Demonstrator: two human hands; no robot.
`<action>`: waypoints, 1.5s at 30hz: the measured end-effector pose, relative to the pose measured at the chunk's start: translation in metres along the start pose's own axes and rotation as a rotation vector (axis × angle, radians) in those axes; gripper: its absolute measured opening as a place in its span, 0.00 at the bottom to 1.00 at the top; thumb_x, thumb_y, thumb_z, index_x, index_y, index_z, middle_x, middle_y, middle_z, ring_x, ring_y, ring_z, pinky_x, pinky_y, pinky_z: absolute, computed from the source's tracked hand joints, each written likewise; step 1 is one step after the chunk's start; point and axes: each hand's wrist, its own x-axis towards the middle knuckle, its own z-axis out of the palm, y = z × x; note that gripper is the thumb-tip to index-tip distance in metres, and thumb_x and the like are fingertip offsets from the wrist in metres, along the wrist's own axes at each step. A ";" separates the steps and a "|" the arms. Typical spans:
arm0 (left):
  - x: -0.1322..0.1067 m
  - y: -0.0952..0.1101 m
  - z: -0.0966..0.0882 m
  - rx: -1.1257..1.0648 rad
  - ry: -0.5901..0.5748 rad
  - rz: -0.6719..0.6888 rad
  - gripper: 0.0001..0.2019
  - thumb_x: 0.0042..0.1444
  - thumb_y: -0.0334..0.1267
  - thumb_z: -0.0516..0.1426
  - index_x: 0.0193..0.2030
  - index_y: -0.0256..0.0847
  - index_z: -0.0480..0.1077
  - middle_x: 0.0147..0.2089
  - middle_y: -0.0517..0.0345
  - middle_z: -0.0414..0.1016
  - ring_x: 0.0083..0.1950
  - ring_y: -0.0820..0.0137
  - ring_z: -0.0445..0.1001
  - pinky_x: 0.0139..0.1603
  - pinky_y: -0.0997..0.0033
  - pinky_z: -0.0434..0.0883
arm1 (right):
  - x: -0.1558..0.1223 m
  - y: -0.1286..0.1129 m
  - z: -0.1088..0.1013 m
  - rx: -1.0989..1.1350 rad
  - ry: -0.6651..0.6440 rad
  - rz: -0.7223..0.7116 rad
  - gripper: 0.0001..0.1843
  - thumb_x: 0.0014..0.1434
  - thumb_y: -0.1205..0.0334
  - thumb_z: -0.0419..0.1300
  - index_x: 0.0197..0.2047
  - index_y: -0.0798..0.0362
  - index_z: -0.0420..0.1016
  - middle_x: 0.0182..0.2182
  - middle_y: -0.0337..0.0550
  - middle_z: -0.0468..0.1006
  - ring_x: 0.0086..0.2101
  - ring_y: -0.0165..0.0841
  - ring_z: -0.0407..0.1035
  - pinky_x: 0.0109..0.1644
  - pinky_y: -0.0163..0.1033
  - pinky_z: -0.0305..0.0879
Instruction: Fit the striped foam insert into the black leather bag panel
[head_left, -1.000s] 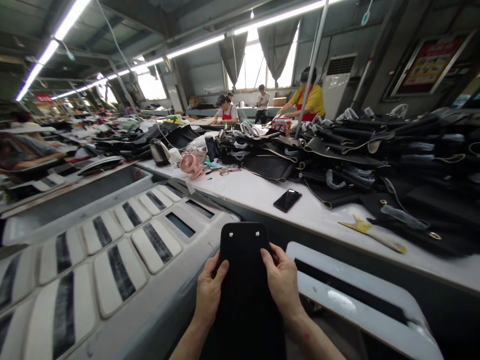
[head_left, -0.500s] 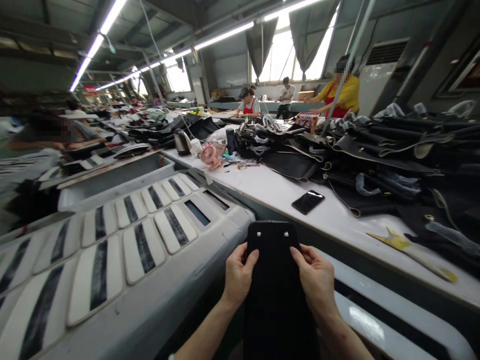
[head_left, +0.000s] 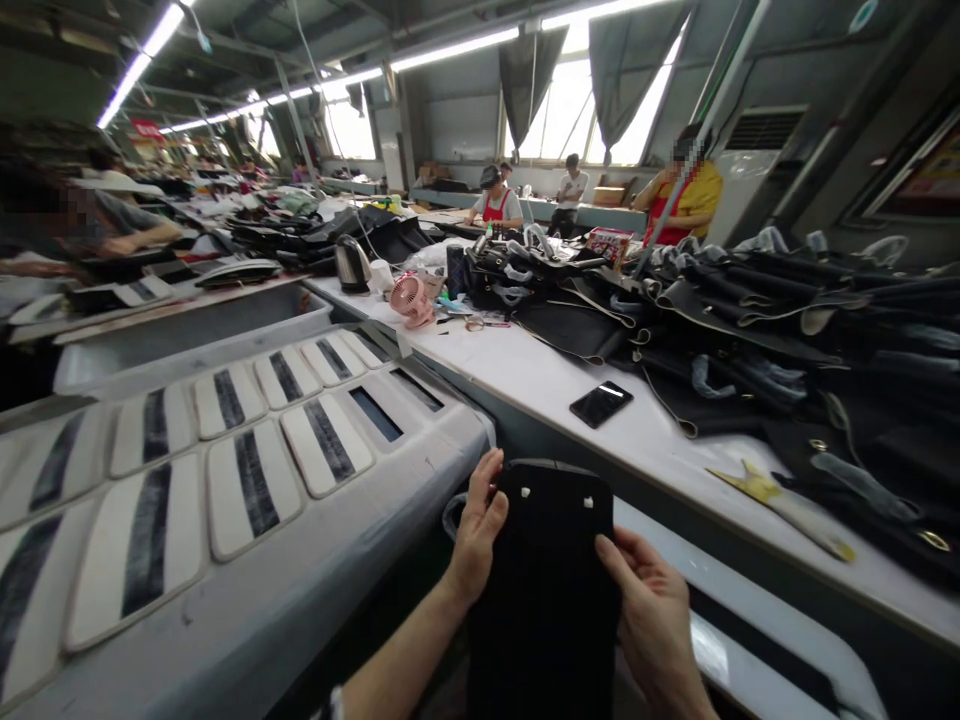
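Note:
A long black panel [head_left: 551,590] with rounded top corners stands upright in front of me, two small white tabs near its top edge. My right hand [head_left: 649,595] pinches its right edge, thumb on the near face and fingers behind. At the upper left edge, my left hand [head_left: 476,530] is closed loosely about the panel, with its thumb beside the edge and the fingertips pointing up. The panel's lower end runs out of view. To the left, several white pads with a dark central stripe [head_left: 328,445] lie in rows on a grey-covered surface [head_left: 360,520].
On the white table [head_left: 517,370] lie a phone [head_left: 602,403], a yellow-handled tool [head_left: 780,508], a pink fan [head_left: 412,300] and a kettle [head_left: 352,265]. Black bag pieces [head_left: 765,320] are heaped at right. A grey bin [head_left: 187,345] stands at left. Co-workers are farther back.
My left hand's fingers have straightened upward at the panel's edge. The right hand has slid lower along its side. The view has shifted slightly right.

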 end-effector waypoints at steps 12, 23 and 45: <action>0.050 0.025 0.015 -0.188 -0.434 -0.097 0.23 0.66 0.55 0.46 0.41 0.39 0.72 0.55 0.49 0.75 0.54 0.60 0.73 0.58 0.60 0.66 | 0.017 -0.055 0.022 -1.079 -0.224 -0.833 0.22 0.61 0.58 0.60 0.58 0.45 0.69 0.64 0.42 0.63 0.65 0.44 0.50 0.67 0.56 0.52; 0.086 0.035 0.009 0.148 -0.717 -0.155 0.22 0.48 0.47 0.67 0.48 0.39 0.74 0.45 0.54 0.77 0.46 0.64 0.74 0.47 0.68 0.68 | -0.009 -0.040 0.026 -1.102 -0.382 -1.099 0.10 0.63 0.75 0.53 0.38 0.50 0.67 0.43 0.41 0.78 0.46 0.36 0.69 0.49 0.45 0.62; 0.046 0.015 0.032 0.115 -0.681 0.061 0.21 0.51 0.36 0.66 0.53 0.39 0.75 0.52 0.51 0.78 0.53 0.62 0.75 0.59 0.67 0.68 | -0.073 -0.008 -0.014 -1.340 -0.362 -1.411 0.22 0.58 0.84 0.47 0.51 0.66 0.72 0.44 0.56 0.80 0.45 0.43 0.74 0.49 0.49 0.64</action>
